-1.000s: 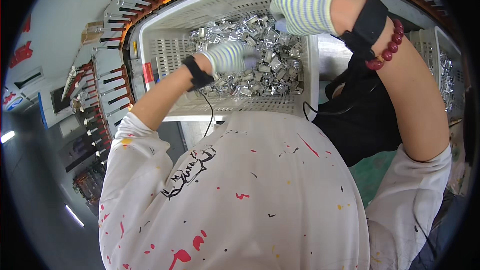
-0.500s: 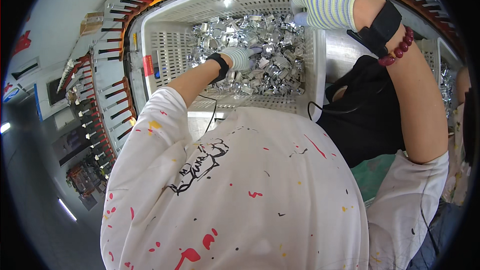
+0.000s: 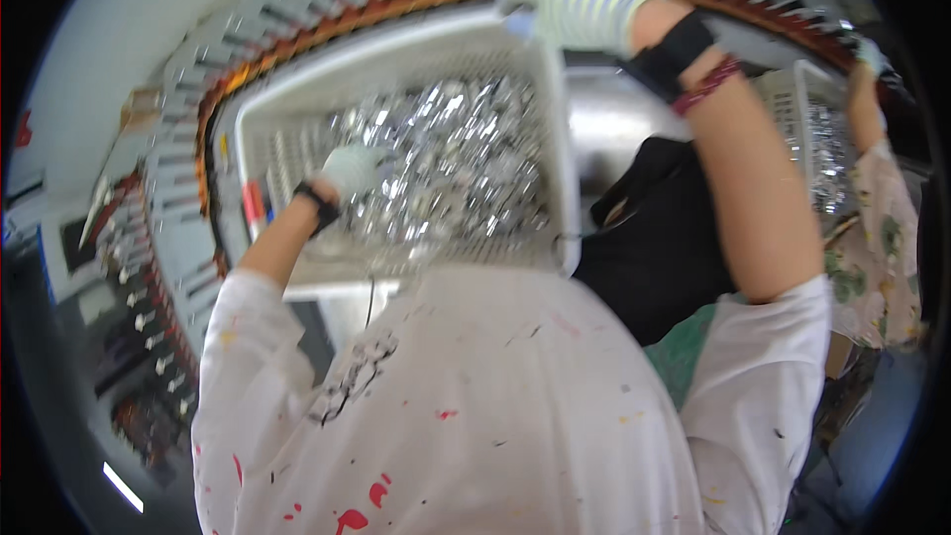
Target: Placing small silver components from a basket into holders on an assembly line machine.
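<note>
A white perforated plastic basket (image 3: 255, 111) holds a heap of small shiny metal parts (image 3: 451, 154). My left hand (image 3: 354, 170), in a pale knit glove, is over the left part of the heap. Motion smears its fingers, so I cannot see whether they hold anything. My right hand (image 3: 584, 8), in a striped knit glove, is raised at the basket's far right corner, close to the curved rack. Its fingers curl down together towards the thumb; what they hold, if anything, is hidden. Black bands circle both wrists, and a dark red bead bracelet is on the right one.
A curved orange rack (image 3: 381, 5) with many dark-handled pieces runs behind the basket. A bare metal surface (image 3: 619, 114) and a black cloth item (image 3: 659, 238) lie to its right. Farther right, another person's arm (image 3: 865, 109) is beside a second basket (image 3: 804, 99) of metal parts.
The view has shifted, so the basket appears lower and farther left. My left hand has moved leftward across the heap. My right hand has risen a little relative to the basket's corner.
</note>
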Tool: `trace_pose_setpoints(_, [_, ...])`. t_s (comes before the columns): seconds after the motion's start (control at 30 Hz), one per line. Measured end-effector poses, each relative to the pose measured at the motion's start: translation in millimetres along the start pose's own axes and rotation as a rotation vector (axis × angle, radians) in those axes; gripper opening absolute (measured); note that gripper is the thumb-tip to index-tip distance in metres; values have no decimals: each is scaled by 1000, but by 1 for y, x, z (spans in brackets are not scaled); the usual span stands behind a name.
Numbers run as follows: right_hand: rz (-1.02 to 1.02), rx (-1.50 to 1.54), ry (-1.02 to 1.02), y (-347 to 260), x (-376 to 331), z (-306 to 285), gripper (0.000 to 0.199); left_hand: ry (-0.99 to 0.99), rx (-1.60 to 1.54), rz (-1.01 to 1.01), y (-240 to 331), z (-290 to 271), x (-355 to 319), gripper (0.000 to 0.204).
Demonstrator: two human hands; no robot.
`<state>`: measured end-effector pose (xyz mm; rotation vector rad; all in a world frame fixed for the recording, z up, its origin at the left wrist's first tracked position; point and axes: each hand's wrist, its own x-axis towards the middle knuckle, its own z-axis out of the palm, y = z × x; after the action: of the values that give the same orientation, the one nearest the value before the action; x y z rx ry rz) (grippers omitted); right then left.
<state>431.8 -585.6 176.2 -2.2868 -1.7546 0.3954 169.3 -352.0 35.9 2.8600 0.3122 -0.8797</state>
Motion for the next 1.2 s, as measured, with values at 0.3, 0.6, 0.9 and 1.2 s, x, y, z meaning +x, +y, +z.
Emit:
trace_pose_setpoints(0.3, [278,-200,944,69,9,10,36,1007,-314,262,-28,-83,59,19])
trace_pose_setpoints(0.6, [806,34,762,162,12,3,49,315,126,184,-63,-83,135,40])
trace_pose_setpoints(0.9, [664,46,342,143,78,19,36,458,-246,64,-37,-97,123,35])
trace_pose_setpoints(1.2, [520,86,714,69,73,30,25,515,-362,25,-36,-92,118,33])
